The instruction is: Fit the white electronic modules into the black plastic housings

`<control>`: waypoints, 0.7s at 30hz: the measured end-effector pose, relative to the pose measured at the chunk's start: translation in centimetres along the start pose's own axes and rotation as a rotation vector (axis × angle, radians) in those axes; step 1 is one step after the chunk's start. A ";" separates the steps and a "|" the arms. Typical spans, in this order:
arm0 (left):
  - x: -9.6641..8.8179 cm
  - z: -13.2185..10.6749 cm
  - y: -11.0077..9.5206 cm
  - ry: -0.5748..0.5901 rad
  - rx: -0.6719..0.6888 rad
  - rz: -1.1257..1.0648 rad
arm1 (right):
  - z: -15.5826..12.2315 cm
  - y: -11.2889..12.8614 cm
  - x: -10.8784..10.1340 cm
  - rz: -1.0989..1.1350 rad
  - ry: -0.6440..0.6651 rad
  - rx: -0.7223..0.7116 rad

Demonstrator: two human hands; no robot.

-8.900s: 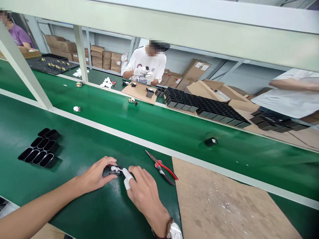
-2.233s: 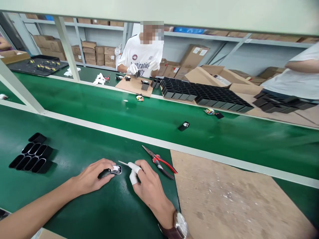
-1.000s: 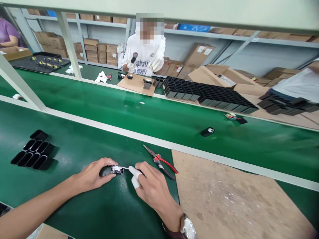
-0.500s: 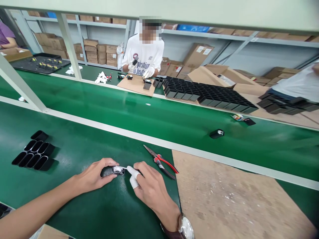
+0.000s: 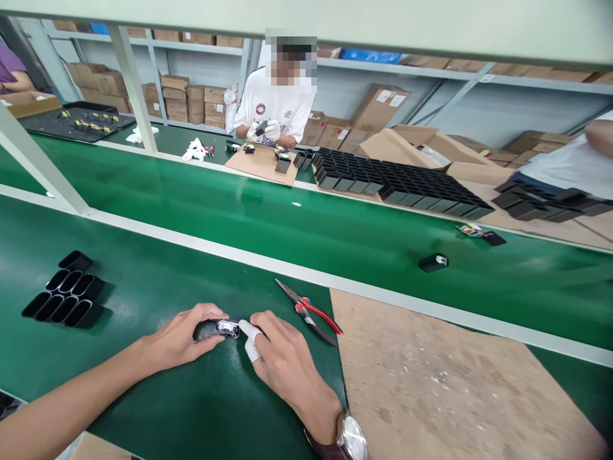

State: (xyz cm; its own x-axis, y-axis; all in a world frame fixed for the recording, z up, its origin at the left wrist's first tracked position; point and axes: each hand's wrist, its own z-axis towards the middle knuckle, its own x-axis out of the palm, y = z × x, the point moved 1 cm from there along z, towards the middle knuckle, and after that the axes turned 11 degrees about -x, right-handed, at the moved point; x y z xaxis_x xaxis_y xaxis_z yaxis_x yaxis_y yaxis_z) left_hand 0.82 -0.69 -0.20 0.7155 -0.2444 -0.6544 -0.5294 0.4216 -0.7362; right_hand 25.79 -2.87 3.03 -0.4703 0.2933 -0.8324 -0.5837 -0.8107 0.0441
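Note:
My left hand (image 5: 191,333) grips a small black oval housing (image 5: 227,328) between thumb and fingers, its open end facing me. White and metallic parts show inside that opening. White finger cots cover the thumb and index fingertip of my right hand (image 5: 275,348). Its index tip meets the right rim of the housing, and the fingers are curled in. Whatever may be between them is too small or hidden to name. Beyond my right hand lie long-nose pliers (image 5: 306,310) with red and black handles.
Several empty black housings (image 5: 64,297) stand at left. A cardboard sheet (image 5: 431,370) lies at right. Past a white rail (image 5: 215,257), a green conveyor belt (image 5: 268,223) carries a black housing (image 5: 433,262). A co-worker (image 5: 278,105) sits opposite, beside rows of black housings (image 5: 397,179).
My right hand has shifted slightly left, its index tip now against the housing. Items on the belt have moved right. The co-worker's hands have come together around a dark part.

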 end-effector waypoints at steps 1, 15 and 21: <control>0.0 0.0 0.0 -0.001 0.000 -0.003 | -0.1 0.0 -0.1 0.011 -0.014 0.005; 0.2 0.0 0.0 -0.016 -0.006 -0.027 | -0.1 -0.2 -0.5 0.061 -0.061 0.040; 0.1 0.1 0.0 0.000 -0.013 -0.020 | 0.3 0.3 -0.1 -0.019 -0.022 0.026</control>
State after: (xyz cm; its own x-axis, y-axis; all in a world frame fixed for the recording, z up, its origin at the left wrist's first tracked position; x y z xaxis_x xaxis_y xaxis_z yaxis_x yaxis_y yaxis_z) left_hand 0.95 -0.63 -0.25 0.7262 -0.2524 -0.6395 -0.5210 0.4049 -0.7514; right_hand 25.44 -2.99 3.27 -0.4730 0.3201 -0.8208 -0.6099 -0.7913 0.0429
